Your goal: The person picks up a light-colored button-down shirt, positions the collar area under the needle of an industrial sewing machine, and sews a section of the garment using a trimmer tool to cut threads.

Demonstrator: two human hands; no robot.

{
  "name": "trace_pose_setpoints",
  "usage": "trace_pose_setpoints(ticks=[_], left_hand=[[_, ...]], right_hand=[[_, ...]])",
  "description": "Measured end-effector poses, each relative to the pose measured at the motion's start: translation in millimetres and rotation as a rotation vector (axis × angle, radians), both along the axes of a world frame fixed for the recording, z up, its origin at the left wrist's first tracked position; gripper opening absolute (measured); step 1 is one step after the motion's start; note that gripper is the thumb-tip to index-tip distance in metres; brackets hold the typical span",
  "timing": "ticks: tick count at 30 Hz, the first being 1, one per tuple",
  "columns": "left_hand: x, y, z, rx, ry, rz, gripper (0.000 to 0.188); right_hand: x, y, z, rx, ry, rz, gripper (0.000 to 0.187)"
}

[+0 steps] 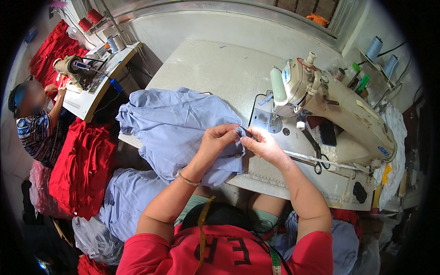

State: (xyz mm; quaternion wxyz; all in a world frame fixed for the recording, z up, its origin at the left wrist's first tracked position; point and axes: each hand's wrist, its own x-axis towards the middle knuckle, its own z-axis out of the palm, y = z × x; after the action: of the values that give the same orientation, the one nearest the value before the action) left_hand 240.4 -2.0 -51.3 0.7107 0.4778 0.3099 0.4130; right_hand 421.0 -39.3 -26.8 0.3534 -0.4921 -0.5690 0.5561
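Note:
A light blue garment (178, 119), rumpled, spreads over the left part of the sewing table (197, 59) and hangs past its front edge. My left hand (221, 138) is closed in a pinch on an edge of this garment. Close beside it, my right hand (263, 144) is closed on a slim dark tool (248, 133), whose kind I cannot make out. The fingertips of both hands nearly meet, and they partly hide the cloth between them. A button (238, 156) shows on the garment just below.
To the right stands a sewing machine (339, 105), its needle plate (266, 121) beyond my right hand. Black scissors (316, 153) and a dark phone (327, 134) lie under its arm. At left, a co-worker (39, 121) sits at another machine (68, 68) near red garments (82, 169).

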Motion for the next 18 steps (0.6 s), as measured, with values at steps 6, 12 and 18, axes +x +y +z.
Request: trace_pose_setpoints(ticks=[6, 12, 18], left_hand=[[0.6, -0.3, -1.5, -0.013, -0.021, -0.014, 0.016], [2.4, 1.7, -3.8, 0.06, -0.008, -0.013, 0.013], [2.3, 0.7, -4.7, 0.069, 0.006, -0.006, 0.014]], right_hand=[[-3.6, -1.2, 2.9, -0.05, 0.079, 0.0, 0.024], [-3.8, -0.7, -3.6, -0.067, 0.15, -0.019, 0.025], [-4.6, -0.2, -6.8, -0.046, 0.203, -0.011, 0.027]])
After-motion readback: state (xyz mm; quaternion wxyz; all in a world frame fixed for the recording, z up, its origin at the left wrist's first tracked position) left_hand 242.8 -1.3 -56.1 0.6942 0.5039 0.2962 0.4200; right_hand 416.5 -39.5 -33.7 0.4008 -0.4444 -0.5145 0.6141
